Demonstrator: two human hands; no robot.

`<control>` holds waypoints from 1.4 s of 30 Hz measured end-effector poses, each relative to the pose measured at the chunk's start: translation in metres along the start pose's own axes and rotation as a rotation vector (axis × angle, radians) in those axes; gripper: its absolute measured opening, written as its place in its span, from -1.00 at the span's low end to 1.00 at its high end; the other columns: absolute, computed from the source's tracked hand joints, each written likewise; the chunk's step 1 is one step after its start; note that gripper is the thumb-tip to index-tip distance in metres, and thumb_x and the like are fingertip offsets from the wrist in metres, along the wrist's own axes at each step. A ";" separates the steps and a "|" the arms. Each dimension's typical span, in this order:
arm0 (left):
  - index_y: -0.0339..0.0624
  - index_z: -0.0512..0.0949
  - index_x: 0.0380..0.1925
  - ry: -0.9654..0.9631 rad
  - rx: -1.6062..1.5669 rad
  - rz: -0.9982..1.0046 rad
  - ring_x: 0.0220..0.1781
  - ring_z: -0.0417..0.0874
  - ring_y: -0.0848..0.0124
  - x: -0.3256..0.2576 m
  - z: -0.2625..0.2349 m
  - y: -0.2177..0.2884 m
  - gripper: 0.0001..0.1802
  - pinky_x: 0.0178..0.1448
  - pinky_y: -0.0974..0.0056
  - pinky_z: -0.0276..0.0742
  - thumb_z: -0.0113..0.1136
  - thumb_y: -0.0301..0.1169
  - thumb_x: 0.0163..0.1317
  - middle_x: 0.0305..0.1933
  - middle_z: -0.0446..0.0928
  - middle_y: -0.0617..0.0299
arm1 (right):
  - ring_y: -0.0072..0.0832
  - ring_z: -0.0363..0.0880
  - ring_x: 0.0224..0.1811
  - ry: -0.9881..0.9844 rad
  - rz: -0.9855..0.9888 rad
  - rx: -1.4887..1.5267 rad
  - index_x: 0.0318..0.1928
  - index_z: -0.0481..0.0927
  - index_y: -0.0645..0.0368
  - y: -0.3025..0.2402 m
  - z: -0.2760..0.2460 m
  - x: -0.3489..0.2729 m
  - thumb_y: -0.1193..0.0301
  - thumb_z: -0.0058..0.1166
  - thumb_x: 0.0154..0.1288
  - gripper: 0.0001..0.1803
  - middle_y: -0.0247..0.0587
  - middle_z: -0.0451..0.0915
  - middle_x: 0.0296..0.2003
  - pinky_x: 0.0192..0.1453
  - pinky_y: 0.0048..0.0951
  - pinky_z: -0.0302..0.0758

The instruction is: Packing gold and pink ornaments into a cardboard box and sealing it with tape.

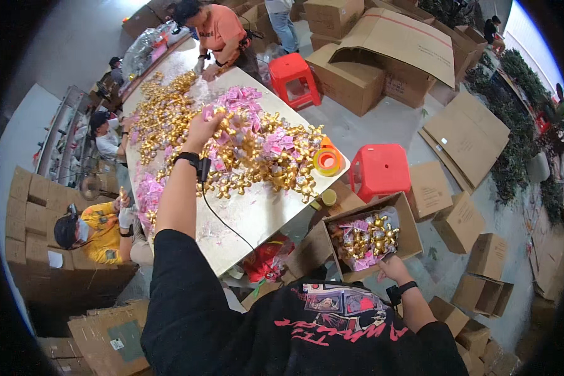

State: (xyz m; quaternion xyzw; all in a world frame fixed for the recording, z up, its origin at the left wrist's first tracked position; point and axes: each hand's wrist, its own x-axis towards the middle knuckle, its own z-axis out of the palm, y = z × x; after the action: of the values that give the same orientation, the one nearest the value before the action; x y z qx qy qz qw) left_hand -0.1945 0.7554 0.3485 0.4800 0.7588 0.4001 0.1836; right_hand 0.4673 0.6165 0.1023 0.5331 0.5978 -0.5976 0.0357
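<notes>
My left hand point(203, 130) reaches over the white table, its fingers closed on gold figurines point(235, 135) with pink tags at the edge of a large heap. The figurines look shiny, rounded and bear-like; those by the hand are partly blurred. Low on my right, an open cardboard box point(408, 229) holds more gold figurines point(373, 233) with pink tags in clear plastic. At its near edge is my right hand point(393, 269), gripping the rim with the fingers partly hidden. Both wrists wear black bands, and a cable runs from the left one.
An orange tape roll point(328, 160) lies at the corner of the table point(222, 235). Red stools point(382, 170) and cardboard boxes point(429, 188) crowd the right. A person in orange point(220, 31) works across the table; a person in yellow point(101, 233) sits left.
</notes>
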 end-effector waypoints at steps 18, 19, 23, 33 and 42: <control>-0.32 0.44 0.04 -0.467 -0.463 0.079 -0.28 0.72 0.35 -0.197 0.070 0.284 -0.67 -0.27 0.31 0.70 0.11 -0.39 0.33 -0.16 0.63 0.11 | -0.42 0.65 -0.59 0.012 -0.182 -0.078 -0.56 0.69 0.27 -0.013 -0.010 -0.019 0.15 -0.05 0.40 -0.48 -0.23 0.65 -0.65 -0.37 -0.38 0.57; -0.32 0.45 0.02 -0.486 -0.355 0.053 -0.25 0.72 0.36 -0.200 0.095 0.272 -0.67 -0.25 0.29 0.71 0.18 -0.43 0.28 -0.19 0.63 0.12 | -0.43 0.66 -0.59 -0.015 -0.204 -0.099 -0.59 0.70 0.25 -0.017 -0.013 -0.018 0.13 -0.05 0.38 -0.46 -0.25 0.66 -0.64 -0.34 -0.41 0.58; -0.26 0.36 0.18 -0.732 -0.249 0.046 -0.21 0.62 0.47 -0.247 0.240 0.199 -0.42 -0.12 0.37 0.58 0.33 -0.39 0.18 -0.10 0.59 0.20 | -0.45 0.66 -0.59 0.012 -0.105 -0.030 -0.67 0.69 0.22 -0.005 -0.006 -0.013 0.08 -0.06 0.38 -0.40 -0.29 0.65 -0.67 -0.29 -0.46 0.59; -0.29 0.40 0.18 -0.883 0.092 -0.115 -0.01 0.65 0.06 -0.274 0.238 0.025 -0.30 0.06 0.16 0.53 0.23 0.02 0.22 0.01 0.57 -0.21 | -0.49 0.64 -0.64 0.012 -0.044 0.077 -0.66 0.67 0.23 0.012 0.002 -0.007 0.09 -0.09 0.42 -0.39 -0.25 0.62 -0.71 -0.39 -0.46 0.58; -0.30 0.54 0.00 -0.226 0.309 -0.355 -0.16 0.65 0.10 -0.079 0.096 -0.157 -0.45 -0.07 0.11 0.55 0.22 -0.07 0.16 -0.13 0.61 -0.09 | -0.40 0.61 -0.69 0.141 0.062 0.019 -0.69 0.58 0.34 -0.037 0.012 -0.016 0.17 0.03 0.37 -0.43 -0.12 0.60 -0.72 -0.51 -0.40 0.54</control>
State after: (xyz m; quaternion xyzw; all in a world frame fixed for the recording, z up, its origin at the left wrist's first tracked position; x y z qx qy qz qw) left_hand -0.1846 0.6937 0.1585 0.4033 0.8579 0.1848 0.2592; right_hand 0.4417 0.6084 0.1352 0.5923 0.5765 -0.5628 0.0071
